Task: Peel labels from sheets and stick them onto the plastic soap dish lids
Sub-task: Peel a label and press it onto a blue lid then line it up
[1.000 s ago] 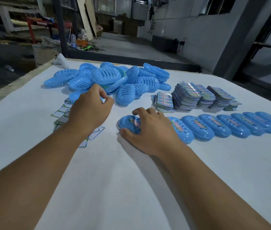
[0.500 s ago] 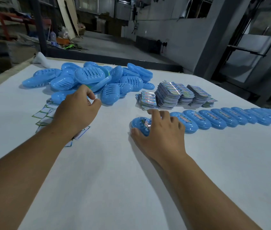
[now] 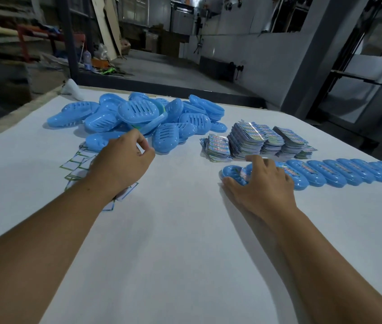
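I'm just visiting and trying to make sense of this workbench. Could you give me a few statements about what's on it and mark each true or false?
1. The right hand rests on a blue lid at the near end of a row of labelled lids. True.
2. The heap of blue lids lies at the far left. True.
3. The label sheets are stacked on top of the heap. False: they stand on the table, right of it.
4. The left hand holds a lid in the air. False: it holds none.

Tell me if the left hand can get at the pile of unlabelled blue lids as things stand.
Probably yes: the left hand hovers right at the near edge of the lid pile, nothing between them.
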### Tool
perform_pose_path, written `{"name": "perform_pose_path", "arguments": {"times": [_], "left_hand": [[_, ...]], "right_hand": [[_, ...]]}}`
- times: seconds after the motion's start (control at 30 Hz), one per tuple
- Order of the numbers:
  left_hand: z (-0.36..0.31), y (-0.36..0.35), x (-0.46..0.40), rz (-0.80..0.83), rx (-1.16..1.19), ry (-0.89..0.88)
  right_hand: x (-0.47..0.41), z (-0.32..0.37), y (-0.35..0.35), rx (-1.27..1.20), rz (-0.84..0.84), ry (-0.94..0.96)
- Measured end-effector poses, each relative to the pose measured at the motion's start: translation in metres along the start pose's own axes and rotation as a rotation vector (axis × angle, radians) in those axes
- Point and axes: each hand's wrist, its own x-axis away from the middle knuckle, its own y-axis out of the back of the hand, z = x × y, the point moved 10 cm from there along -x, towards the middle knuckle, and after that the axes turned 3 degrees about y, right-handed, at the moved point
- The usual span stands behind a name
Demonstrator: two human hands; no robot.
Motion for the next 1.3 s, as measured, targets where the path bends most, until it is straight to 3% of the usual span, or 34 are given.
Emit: {"name": "perform_pose_path", "arguments": {"times": [0.13, 0.23, 0.47, 0.53, 0.67, 0.77, 1.0, 1.2, 1.3], "left_hand": [[0.000, -0.001, -0.001, 0.013, -0.017, 0.003], [-0.001, -0.003, -0.001, 0.027, -0.030, -0.008], [-0.006, -0.006, 0.000, 0.067, -0.020, -0.054], [-0.007, -0.005, -0.001, 0.058, -0.016, -0.068], [-0.012, -0.005, -0.001, 0.037, -0.031, -0.089], [-0.014, -0.006, -0.001, 0.039, -0.038, -0.102], [-0.021, -0.001, -0.002, 0.005, 0.020, -0.219], [-0.029, -0.017, 0.003, 0.171, -0.020, -0.280], [-0.026, -0.026, 0.007, 0.260, -0.047, -0.270]], "right_hand": [[-0.012, 0.032, 0.003, -0.076, -0.031, 0.114], [-0.024, 0.071, -0.003, -0.316, -0.028, 0.196], [-0.040, 0.138, -0.079, -1.288, 0.429, -0.232], [-0.039, 0.147, -0.092, -1.496, 0.450, -0.320], [-0.049, 0.142, -0.099, -1.668, 0.377, -0.382], [-0.053, 0.134, -0.098, -1.649, 0.359, -0.389], [-0.071, 0.113, -0.060, -1.143, 0.205, -0.132], [-0.066, 0.110, -0.067, -0.873, 0.385, -0.094], [-0.065, 0.113, -0.072, -0.851, 0.444, -0.069]]}}
